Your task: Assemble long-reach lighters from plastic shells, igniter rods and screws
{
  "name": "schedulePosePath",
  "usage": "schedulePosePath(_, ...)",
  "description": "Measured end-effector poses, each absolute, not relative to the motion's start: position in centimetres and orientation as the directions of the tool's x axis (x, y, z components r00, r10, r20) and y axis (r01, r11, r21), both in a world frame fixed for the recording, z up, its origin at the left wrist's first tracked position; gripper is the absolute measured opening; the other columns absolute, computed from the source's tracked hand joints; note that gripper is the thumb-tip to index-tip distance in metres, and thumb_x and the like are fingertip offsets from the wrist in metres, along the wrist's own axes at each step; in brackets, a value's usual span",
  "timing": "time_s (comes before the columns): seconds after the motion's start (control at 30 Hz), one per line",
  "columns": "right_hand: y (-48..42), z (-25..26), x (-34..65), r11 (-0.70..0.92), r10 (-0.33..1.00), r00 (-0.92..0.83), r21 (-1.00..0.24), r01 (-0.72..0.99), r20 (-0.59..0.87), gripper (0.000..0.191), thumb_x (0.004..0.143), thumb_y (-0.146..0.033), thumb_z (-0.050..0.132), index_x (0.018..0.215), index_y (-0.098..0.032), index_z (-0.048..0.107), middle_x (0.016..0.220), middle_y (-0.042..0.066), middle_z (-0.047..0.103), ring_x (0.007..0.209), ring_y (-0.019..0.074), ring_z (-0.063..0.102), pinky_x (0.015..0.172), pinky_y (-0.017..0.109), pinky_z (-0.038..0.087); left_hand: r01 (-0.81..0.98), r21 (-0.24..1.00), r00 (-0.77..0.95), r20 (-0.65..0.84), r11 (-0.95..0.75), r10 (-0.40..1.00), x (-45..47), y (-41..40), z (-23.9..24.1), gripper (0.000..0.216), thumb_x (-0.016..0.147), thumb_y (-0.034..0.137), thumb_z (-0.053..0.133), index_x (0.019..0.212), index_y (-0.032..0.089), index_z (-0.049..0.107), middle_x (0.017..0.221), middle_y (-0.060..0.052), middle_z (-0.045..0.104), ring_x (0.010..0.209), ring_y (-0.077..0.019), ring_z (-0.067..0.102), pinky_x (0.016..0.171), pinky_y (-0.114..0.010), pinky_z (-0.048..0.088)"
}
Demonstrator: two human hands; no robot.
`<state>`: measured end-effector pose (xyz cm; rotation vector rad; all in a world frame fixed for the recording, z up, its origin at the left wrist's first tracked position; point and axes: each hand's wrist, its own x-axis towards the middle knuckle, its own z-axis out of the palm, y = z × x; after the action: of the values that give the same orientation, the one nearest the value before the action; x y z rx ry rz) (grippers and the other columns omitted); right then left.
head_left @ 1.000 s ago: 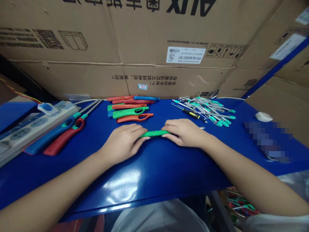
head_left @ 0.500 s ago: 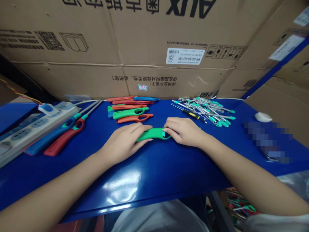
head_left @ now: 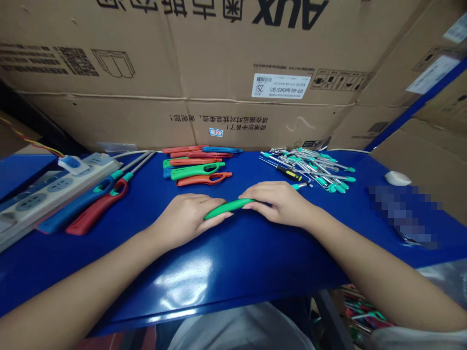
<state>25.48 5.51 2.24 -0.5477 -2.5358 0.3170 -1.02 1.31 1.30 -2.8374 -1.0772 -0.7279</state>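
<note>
Blue tabletop (head_left: pixel 262 262) beneath both hands (head_left: pixel 180 218), each in a pinch on a green handle (head_left: pixel 223 209)

carton (head_left: pixel 127 109) behind blue table (head_left: pixel 277 267), print upside down, white label (head_left: pixel 281 86) on it. power strip (head_left: pixel 56 190) far left, plug (head_left: pixel 74 165) in it. white object (head_left: pixel 398 178) at right, beside pixelated dark item (head_left: pixel 404 211).

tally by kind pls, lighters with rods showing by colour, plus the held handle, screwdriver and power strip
Blue lighter: 1
Red lighter: 1
Green lighter handle, held: 1
Screwdriver: 1
Power strip: 1
Total: 5
</note>
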Motion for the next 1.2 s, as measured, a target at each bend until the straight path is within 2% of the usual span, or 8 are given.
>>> schedulePosePath(0.17,6.9,2.8,26.8,0.88,0.473,-0.811,-0.217,0.422,0.344,0.026,0.099,-0.035,0.062,0.113,-0.017,0.073,0.106,0.01,0.078,0.094,0.023,0.073,0.084,0.034,0.054,0.645,0.1,0.657,0.435,-0.758,0.616,-1.5,1.8,1.5,0.041,0.105,0.047,0.046,0.11,0.017,0.074,0.095,-0.005,0.081,0.081,-0.0228,0.077,0.073,-0.03,0.054)
schedulePosePath(0.3,7.2,2.7,27.4,0.88,0.475,-0.822,-0.196,0.433,0.315,0.023,0.101,-0.03,0.057,0.104,-0.017,0.075,0.091,0.007,0.078,0.08,0.02,0.071,0.074,0.03,0.05,0.68,0.149,0.633,0.375,-0.718,0.677,-1.7,1.7,1.9,0.04,0.105,0.048,0.047,0.111,0.019,0.074,0.095,-0.005,0.08,0.081,-0.023,0.076,0.07,-0.03,0.054)
schedulePosePath(0.4,6.6,2.3,26.9,0.89,0.45,-0.828,-0.1,0.444,0.334,0.029,0.103,-0.035,0.053,0.102,-0.016,0.075,0.086,0.007,0.078,0.075,0.0195,0.068,0.07,0.03,0.046,0.702,0.223,0.596,0.336,-0.676,0.73,-1.4,1.4,2.0,0.034,0.103,0.044,0.051,0.116,0.02,0.071,0.1,-0.004,0.08,0.084,-0.0217,0.076,0.07,-0.029,0.054)
schedulePosePath(0.5,5.8,2.1,25.8,0.894,0.433,-0.846,-0.03,0.447,0.31,0.034,0.105,-0.038,0.049,0.103,-0.016,0.075,0.087,0.007,0.078,0.075,0.0195,0.068,0.071,0.031,0.044,0.691,0.211,0.62,0.317,-0.691,0.717,-1.1,1.0,1.7,0.035,0.103,0.043,0.051,0.123,0.021,0.068,0.109,-0.004,0.078,0.092,-0.0228,0.076,0.075,-0.03,0.055)
schedulePosePath(0.73,5.8,3.0,25.7,0.865,0.476,-0.823,0.006,0.502,0.31,0.032,0.101,-0.045,0.058,0.098,-0.017,0.074,0.089,0.006,0.075,0.085,0.022,0.066,0.076,0.033,0.041,0.708,0.184,0.614,0.318,-0.682,0.723,-1.0,0.9,1.4,0.031,0.105,0.039,0.049,0.117,0.021,0.07,0.102,-0.002,0.078,0.084,-0.0211,0.076,0.069,-0.029,0.053)
schedulePosePath(0.9,6.2,2.9,26.1,0.876,0.437,-0.835,0.051,0.479,0.334,0.031,0.103,-0.036,0.052,0.091,-0.015,0.07,0.084,0.007,0.072,0.08,0.0215,0.062,0.077,0.034,0.038,0.706,0.197,0.593,0.36,-0.68,0.72,-1.1,1.0,1.5,0.029,0.104,0.037,0.05,0.111,0.018,0.072,0.1,-0.003,0.079,0.083,-0.0196,0.076,0.07,-0.027,0.052)
schedulePosePath(1.07,6.1,2.2,25.4,0.903,0.401,-0.845,0.006,0.431,0.355,0.029,0.105,-0.037,0.052,0.105,-0.015,0.069,0.098,0.008,0.074,0.089,0.0212,0.064,0.085,0.034,0.039,0.708,0.177,0.598,0.364,-0.683,0.714,-1.1,0.9,1.3,0.029,0.104,0.038,0.051,0.111,0.019,0.072,0.097,-0.002,0.079,0.08,-0.0201,0.076,0.066,-0.027,0.051)
schedulePosePath(1.2,5.7,2.0,25.2,0.905,0.372,-0.854,0.064,0.421,0.363,0.034,0.105,-0.037,0.049,0.09,-0.014,0.07,0.082,0.006,0.071,0.078,0.0203,0.061,0.079,0.035,0.038,0.705,0.199,0.603,0.335,-0.68,0.724,-0.9,0.8,1.1,0.03,0.104,0.039,0.05,0.107,0.02,0.073,0.094,-0.001,0.079,0.078,-0.0197,0.075,0.064,-0.027,0.049)
